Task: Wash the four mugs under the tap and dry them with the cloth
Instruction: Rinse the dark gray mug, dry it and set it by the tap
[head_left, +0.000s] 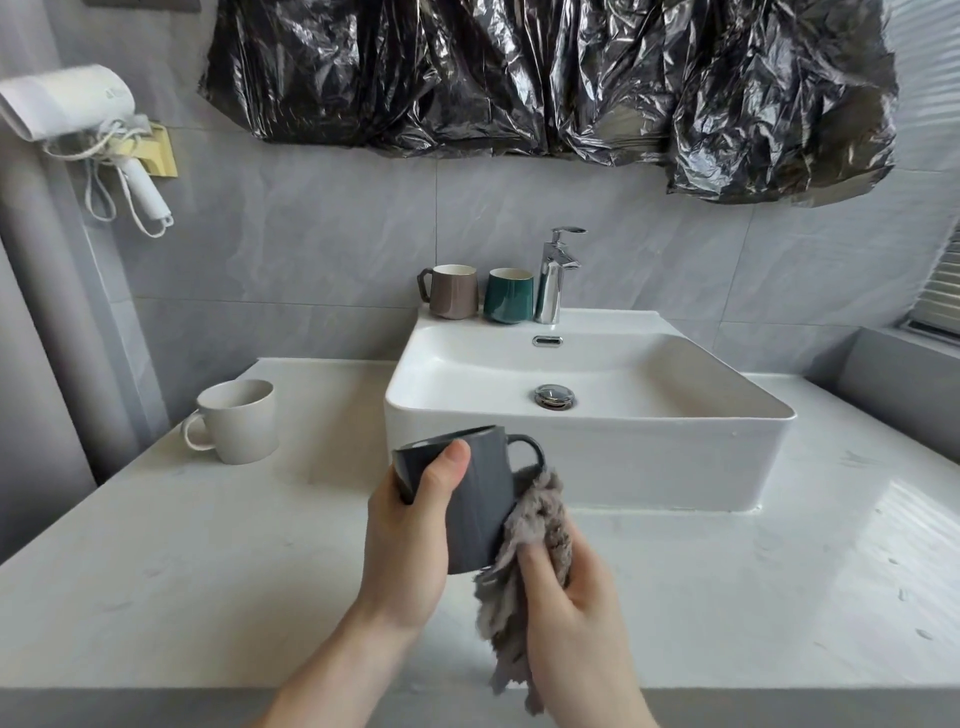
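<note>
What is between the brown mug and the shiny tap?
The green mug stands between the brown mug and the tap, on the sink's back ledge, in the head view.

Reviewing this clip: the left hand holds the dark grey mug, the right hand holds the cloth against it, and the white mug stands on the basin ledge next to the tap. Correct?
One detail is wrong. In the head view the white mug stands on the counter left of the basin, not by the tap. The rest holds: left hand on the dark grey mug, right hand pressing the cloth to it.
</note>
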